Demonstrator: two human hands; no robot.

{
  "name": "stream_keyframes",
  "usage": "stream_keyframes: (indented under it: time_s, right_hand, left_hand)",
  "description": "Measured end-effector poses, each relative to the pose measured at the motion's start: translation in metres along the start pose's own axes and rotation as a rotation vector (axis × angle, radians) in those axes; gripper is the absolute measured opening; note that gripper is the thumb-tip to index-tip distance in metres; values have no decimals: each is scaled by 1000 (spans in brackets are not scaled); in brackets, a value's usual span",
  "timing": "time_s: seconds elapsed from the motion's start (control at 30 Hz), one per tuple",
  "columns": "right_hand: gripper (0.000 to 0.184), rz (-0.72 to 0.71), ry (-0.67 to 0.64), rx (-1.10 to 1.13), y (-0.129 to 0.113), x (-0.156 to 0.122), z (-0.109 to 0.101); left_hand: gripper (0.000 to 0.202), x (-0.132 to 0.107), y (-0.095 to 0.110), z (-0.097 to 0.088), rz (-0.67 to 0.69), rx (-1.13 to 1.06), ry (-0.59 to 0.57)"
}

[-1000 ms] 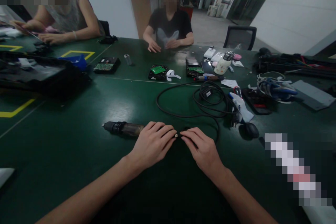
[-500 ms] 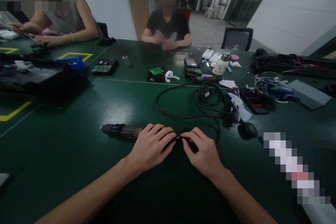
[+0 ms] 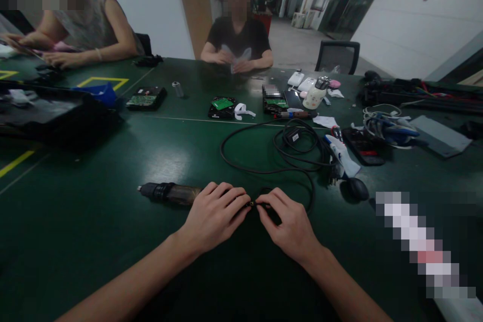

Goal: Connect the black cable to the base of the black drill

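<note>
An electric screwdriver (image 3: 177, 193) lies sideways on the green table with its bit end to the left. My left hand (image 3: 216, 216) is closed over its rear part, covering it. Close to my left fingertips a small brass-coloured end (image 3: 251, 204) shows. Facing it, my right hand (image 3: 289, 221) pinches a dark cable plug between thumb and fingers, mostly hidden. From behind that hand a black cable (image 3: 312, 188) loops up the table to a coil. Whether plug and screwdriver touch is too small to tell.
Beyond the cable lie a second screwdriver (image 3: 296, 114), hard drives with green boards (image 3: 222, 104) and a floral cup (image 3: 315, 96). To the right are a black mouse-shaped object (image 3: 356, 189) and a blue-white tool (image 3: 342, 155). A black tray (image 3: 56, 126) stands left. Two people sit across the table.
The whole view has shifted slightly. Both hands keep their grips on the screwdriver and the cable plug, and the gap between their fingertips looks a little narrower.
</note>
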State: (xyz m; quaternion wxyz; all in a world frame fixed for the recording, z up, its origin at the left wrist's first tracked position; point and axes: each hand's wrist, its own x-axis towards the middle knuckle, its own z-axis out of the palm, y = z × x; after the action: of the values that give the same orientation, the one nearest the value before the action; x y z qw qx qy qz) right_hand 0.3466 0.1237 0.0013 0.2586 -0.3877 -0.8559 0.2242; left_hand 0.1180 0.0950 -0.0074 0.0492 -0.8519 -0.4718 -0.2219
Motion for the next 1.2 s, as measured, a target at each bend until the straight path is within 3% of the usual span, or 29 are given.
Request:
stream_keyframes:
  time_s: [0.63, 0.9, 1.07, 1.2]
  right_hand:
    - [14, 32, -49, -53, 0, 1, 1]
    - [14, 29, -49, -62, 0, 1, 2]
    - [15, 22, -47, -59, 0, 2, 0]
    - [13, 27, -54, -62, -1, 2, 0]
  left_hand:
    - [24, 2, -1, -2, 34, -3, 12]
    - [15, 3, 2, 1, -42, -41, 35]
    - [27, 2, -1, 0, 20, -66, 21]
    - [18, 1, -2, 2, 28, -36, 34]
